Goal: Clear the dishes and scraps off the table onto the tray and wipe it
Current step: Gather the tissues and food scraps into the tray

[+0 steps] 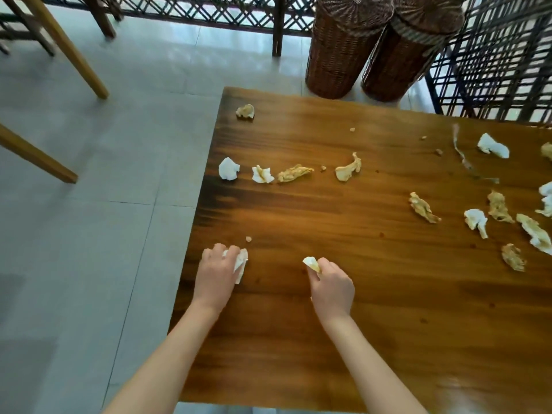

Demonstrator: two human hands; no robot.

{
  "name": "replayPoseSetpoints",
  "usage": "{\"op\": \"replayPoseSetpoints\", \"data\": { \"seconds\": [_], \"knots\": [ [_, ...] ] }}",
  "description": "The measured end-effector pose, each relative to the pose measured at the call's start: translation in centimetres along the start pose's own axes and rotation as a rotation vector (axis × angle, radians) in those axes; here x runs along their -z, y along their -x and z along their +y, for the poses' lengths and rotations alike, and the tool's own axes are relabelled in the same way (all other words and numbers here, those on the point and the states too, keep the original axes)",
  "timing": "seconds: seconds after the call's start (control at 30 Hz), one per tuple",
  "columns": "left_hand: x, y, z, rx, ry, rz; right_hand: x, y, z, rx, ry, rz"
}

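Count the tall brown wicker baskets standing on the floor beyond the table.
2: one tall brown wicker basket past the wooden table's far edge, another leaning against its right side. Others may be out of frame.

Both hands (215, 271) (331, 286) gripping crumpled tissues (241, 262) (311, 262), scraps (294, 173) across wooden table (328, 339)

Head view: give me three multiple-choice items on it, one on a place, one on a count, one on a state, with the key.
1. Where do the wicker baskets stand?
A. On the table
B. On the floor beyond the table's far edge
C. Under the chair

2. How many wicker baskets show?
A. One
B. Two
C. Four

3. What is the right hand doing?
A. Pinching a crumpled scrap
B. Lying flat and empty
C. Holding a plate

Key: 1 B, they rise from the tiles behind the table; 2 B, two stand side by side; 3 A, its fingers are curled round the scrap, as the left hand grips a tissue.
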State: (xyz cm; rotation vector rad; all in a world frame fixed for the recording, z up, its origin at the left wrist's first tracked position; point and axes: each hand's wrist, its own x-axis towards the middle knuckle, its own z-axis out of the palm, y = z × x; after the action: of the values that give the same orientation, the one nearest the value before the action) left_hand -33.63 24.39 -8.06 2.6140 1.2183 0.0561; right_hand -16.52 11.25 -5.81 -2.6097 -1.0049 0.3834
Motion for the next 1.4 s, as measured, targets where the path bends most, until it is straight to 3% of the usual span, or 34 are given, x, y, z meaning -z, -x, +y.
{"op": "replayPoseSetpoints", "data": {
  "seconds": [0.17,0.33,0.53,0.9,1.23,1.4],
  "knots": [
    [1.5,-2.6,-1.6,0.076,0.202,0.181,-1.1,-2.2,-4.3,0.07,-0.03,0.025],
    [3.2,-6.0,-2.8,0.144,0.228,0.294,-3.4,-5.3,-9.4,0.183,-0.049,0.058],
    [3.6,-7.3,-3.8,0.2,0.24,0.299,-6.8,-6.0,-12.1,0.36,0.084,0.019],
    [2.7,-8.5,-3.9,0.228,0.253,0.251,-7.2,-6.9,-9.5,0.775,0.291,0.102],
    [3.2,-15.8,-2.1,0.134,0.23,0.325,-0.9,-15.2,-7.8,0.4,0.078,0.321],
    [2.6,-20.2,-1.3,0.111,0.225,0.322,-0.8,-20.1,-8.2,0.333,0.143,0.236]
  ]
}}
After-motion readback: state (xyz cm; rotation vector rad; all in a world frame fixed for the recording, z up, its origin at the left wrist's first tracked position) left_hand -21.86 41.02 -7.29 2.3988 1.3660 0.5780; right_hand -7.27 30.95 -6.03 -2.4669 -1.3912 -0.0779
